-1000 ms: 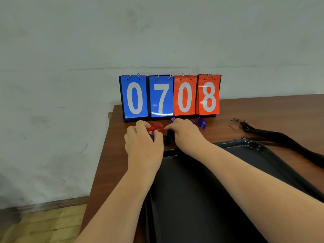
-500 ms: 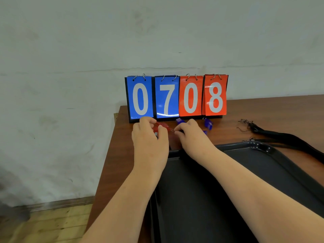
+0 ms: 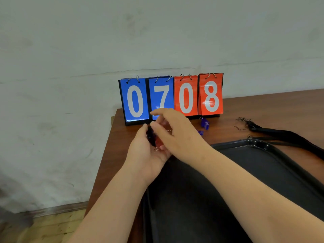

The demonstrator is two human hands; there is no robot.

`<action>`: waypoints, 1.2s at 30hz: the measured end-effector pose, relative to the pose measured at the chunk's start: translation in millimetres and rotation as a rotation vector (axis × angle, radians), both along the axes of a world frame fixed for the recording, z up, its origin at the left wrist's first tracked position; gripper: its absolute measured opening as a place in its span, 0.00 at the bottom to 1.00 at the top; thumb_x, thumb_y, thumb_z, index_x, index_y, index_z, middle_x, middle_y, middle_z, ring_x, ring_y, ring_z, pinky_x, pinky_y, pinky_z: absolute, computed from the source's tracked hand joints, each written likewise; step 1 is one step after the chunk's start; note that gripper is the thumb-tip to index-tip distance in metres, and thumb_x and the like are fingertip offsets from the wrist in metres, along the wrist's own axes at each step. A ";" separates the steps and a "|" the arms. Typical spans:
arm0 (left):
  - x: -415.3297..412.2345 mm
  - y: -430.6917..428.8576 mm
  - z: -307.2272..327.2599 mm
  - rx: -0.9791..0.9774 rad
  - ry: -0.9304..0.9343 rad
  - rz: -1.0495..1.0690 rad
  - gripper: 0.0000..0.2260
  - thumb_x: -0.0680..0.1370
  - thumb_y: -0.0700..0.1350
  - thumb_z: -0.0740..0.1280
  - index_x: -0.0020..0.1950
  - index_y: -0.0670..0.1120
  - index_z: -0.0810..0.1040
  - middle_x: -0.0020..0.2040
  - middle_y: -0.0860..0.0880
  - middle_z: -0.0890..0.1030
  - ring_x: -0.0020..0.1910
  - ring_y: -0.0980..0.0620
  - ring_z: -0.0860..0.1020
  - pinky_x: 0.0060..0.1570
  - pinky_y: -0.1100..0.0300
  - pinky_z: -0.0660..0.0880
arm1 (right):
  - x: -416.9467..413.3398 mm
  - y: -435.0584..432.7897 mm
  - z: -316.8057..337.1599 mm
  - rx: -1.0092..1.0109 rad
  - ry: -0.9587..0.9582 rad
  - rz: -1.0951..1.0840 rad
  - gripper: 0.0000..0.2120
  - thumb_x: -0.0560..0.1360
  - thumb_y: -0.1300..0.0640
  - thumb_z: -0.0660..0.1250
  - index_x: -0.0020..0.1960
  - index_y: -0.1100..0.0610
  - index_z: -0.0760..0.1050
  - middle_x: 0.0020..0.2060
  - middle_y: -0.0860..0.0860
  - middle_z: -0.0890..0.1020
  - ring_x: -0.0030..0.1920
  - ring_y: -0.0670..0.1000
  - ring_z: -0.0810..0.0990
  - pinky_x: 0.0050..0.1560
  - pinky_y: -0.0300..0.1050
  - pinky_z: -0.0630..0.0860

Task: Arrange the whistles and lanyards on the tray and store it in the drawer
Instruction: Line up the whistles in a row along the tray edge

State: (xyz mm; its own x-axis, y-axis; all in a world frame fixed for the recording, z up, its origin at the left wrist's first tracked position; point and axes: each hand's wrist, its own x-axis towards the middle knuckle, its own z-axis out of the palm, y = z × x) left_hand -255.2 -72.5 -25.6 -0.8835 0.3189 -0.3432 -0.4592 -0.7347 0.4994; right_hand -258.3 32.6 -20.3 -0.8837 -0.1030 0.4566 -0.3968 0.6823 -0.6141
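Observation:
My left hand [image 3: 145, 156] is turned palm up over the tray's far left corner and cups a black whistle [image 3: 151, 135] and a red whistle [image 3: 158, 142], with a small metal ring showing below them. Just above that palm hovers my right hand [image 3: 180, 135], motion-blurred, its fingers loosely spread; nothing shows between them. Two blue whistles [image 3: 204, 123] lie on the table in front of the scoreboard. Black lanyards [image 3: 280, 134] lie on the table to the right. The black tray [image 3: 254, 142] sits under my forearms.
A flip scoreboard [image 3: 171, 99] reading 0708 stands at the table's back edge against the wall. The wooden table [image 3: 119, 137] ends just left of my left hand, with the floor below. The wall is close behind.
Both hands have lifted off the table. My left hand turned palm up with the black and red whistles in it, and my right hand rose over it.

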 end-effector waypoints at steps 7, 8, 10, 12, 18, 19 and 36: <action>1.0 -3.0 -1.4 -0.073 -0.023 -0.028 0.14 0.82 0.54 0.61 0.53 0.43 0.75 0.33 0.47 0.74 0.25 0.56 0.67 0.19 0.67 0.62 | -32.6 72.3 -36.4 0.293 -0.203 -0.449 0.30 0.75 0.40 0.68 0.73 0.46 0.64 0.70 0.50 0.70 0.70 0.53 0.67 0.66 0.51 0.69; 0.6 -3.4 -2.4 -0.064 -0.016 -0.020 0.14 0.82 0.54 0.61 0.54 0.43 0.76 0.33 0.47 0.74 0.25 0.56 0.68 0.19 0.67 0.63 | -33.9 74.9 -40.9 0.372 -0.273 -0.447 0.30 0.75 0.38 0.67 0.73 0.45 0.64 0.72 0.50 0.68 0.71 0.54 0.65 0.67 0.53 0.67; 0.0 -4.1 -2.9 -0.053 0.007 0.004 0.15 0.82 0.53 0.61 0.56 0.43 0.76 0.33 0.47 0.74 0.25 0.56 0.68 0.19 0.67 0.63 | -36.8 76.9 -43.4 0.451 -0.316 -0.432 0.26 0.76 0.38 0.66 0.71 0.44 0.68 0.71 0.49 0.69 0.71 0.54 0.65 0.68 0.53 0.66; -2.5 -5.8 -4.5 -0.065 0.036 0.037 0.14 0.82 0.53 0.60 0.55 0.43 0.77 0.33 0.47 0.74 0.26 0.56 0.68 0.19 0.67 0.63 | -40.3 78.0 -42.0 0.441 -0.306 -0.416 0.19 0.76 0.43 0.67 0.65 0.45 0.74 0.66 0.49 0.74 0.67 0.53 0.69 0.64 0.51 0.69; -5.1 -12.7 -5.7 -0.120 0.099 0.178 0.13 0.81 0.54 0.62 0.52 0.45 0.76 0.33 0.50 0.75 0.26 0.56 0.69 0.19 0.67 0.65 | -41.3 82.9 -37.2 0.227 -0.222 -0.422 0.12 0.77 0.56 0.69 0.60 0.54 0.78 0.58 0.51 0.79 0.58 0.50 0.77 0.61 0.43 0.73; -6.6 -14.0 -6.0 -0.171 0.099 0.221 0.13 0.81 0.55 0.62 0.52 0.45 0.75 0.33 0.50 0.76 0.26 0.56 0.70 0.19 0.67 0.65 | -40.2 84.5 -34.4 0.201 -0.178 -0.443 0.13 0.78 0.56 0.69 0.62 0.55 0.77 0.58 0.51 0.79 0.59 0.50 0.77 0.62 0.44 0.73; -22.7 -23.8 -23.7 -0.753 0.159 0.509 0.10 0.80 0.59 0.64 0.55 0.55 0.72 0.52 0.47 0.82 0.40 0.51 0.79 0.24 0.65 0.72 | -18.9 -15.0 -39.7 0.271 -0.245 -0.158 0.18 0.79 0.46 0.64 0.66 0.51 0.73 0.60 0.50 0.66 0.61 0.50 0.68 0.64 0.46 0.72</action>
State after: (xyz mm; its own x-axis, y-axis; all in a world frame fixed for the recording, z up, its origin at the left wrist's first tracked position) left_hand -277.8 -96.3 -49.3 -0.9106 -0.3789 -0.1653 -0.0552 -0.2848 0.9570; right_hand -277.2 17.6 -60.0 -0.9776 -0.0447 0.2056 -0.1381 0.8737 -0.4665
